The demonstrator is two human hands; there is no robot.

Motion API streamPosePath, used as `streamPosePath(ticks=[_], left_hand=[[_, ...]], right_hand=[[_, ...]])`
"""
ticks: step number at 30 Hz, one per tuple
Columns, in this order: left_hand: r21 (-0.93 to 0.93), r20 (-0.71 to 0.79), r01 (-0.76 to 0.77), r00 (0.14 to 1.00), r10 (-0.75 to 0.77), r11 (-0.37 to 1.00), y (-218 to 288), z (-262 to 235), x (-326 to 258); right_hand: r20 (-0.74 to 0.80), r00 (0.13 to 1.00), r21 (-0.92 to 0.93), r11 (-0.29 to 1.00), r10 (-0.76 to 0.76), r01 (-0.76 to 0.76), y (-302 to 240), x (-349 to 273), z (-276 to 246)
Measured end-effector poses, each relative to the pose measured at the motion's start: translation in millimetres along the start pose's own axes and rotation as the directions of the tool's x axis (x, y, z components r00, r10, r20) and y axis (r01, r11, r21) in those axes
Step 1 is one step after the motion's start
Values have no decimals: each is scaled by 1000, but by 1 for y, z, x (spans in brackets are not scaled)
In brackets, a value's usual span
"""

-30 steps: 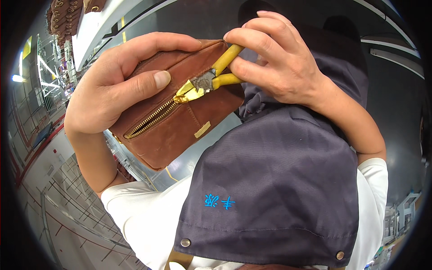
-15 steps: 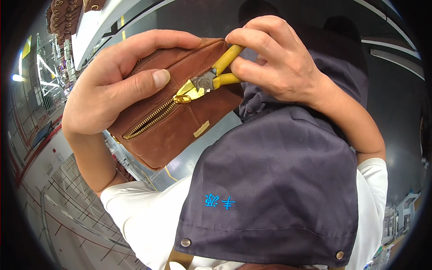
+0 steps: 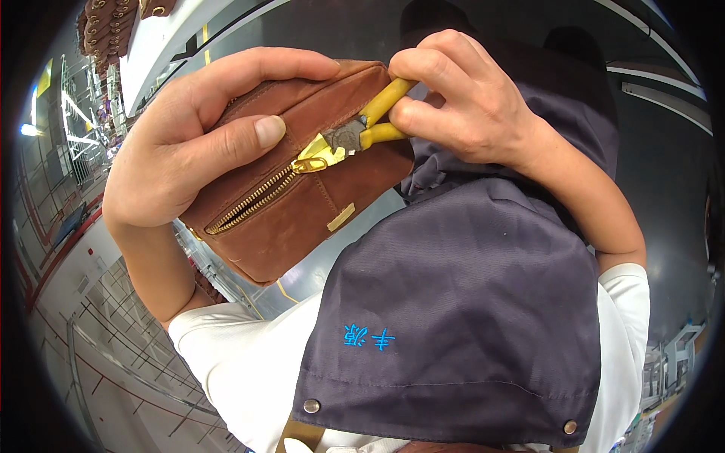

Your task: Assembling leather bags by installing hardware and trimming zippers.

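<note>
A brown leather zipper pouch point(image 3: 302, 219) is held up in front of me, gripped along its far left side by my left hand point(image 3: 181, 143), thumb on top. My right hand point(image 3: 468, 106) is closed round the yellow handles of a pair of pliers point(image 3: 387, 103). Their metal jaws lie at a piece of yellow tape or film point(image 3: 321, 149) beside the gold zipper pull point(image 3: 310, 165). Part of the brass zipper point(image 3: 253, 200) stands parted on the pull's left. A small tan tab point(image 3: 340, 217) sits on the pouch's near side. The jaw tips are hard to make out.
My dark apron point(image 3: 461, 294) fills the lower middle. At the upper left, several brown leather pieces point(image 3: 109, 30) hang or lie by a white table edge point(image 3: 162, 45). Wire racks point(image 3: 128, 347) stand at the lower left. Grey floor point(image 3: 657, 166) shows on the right.
The right hand and pliers have shifted very slightly to the right, and the pouch's right end has moved a little with them. The left hand keeps its hold.
</note>
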State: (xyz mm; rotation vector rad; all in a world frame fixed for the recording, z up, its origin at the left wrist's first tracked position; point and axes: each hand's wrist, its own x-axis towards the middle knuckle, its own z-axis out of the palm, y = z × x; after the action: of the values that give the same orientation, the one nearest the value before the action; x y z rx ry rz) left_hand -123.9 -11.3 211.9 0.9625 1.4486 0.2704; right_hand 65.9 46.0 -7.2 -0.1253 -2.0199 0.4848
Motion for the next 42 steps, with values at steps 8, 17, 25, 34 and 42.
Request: streamPosePath(ticks=[8, 17, 25, 34, 42], left_hand=[[94, -7, 7, 1000, -6, 996, -1, -4, 5], [140, -118, 21, 993, -4, 990, -3, -14, 2], [32, -196, 13, 981, -7, 999, -10, -22, 7], [78, -167, -43, 984, 55, 996, -28, -15, 26], [0, -119, -79, 990, 79, 997, -35, -7, 38]], right_hand=[[53, 998, -31, 999, 43, -42, 3, -9, -1], [95, 959, -50, 964, 266, -262, 12, -25, -8], [93, 937, 97, 933, 338, -346, 2, -18, -10], [91, 893, 289, 846, 441, -447, -21, 8, -17], [34, 964, 169, 949, 263, -265, -8, 11, -14]])
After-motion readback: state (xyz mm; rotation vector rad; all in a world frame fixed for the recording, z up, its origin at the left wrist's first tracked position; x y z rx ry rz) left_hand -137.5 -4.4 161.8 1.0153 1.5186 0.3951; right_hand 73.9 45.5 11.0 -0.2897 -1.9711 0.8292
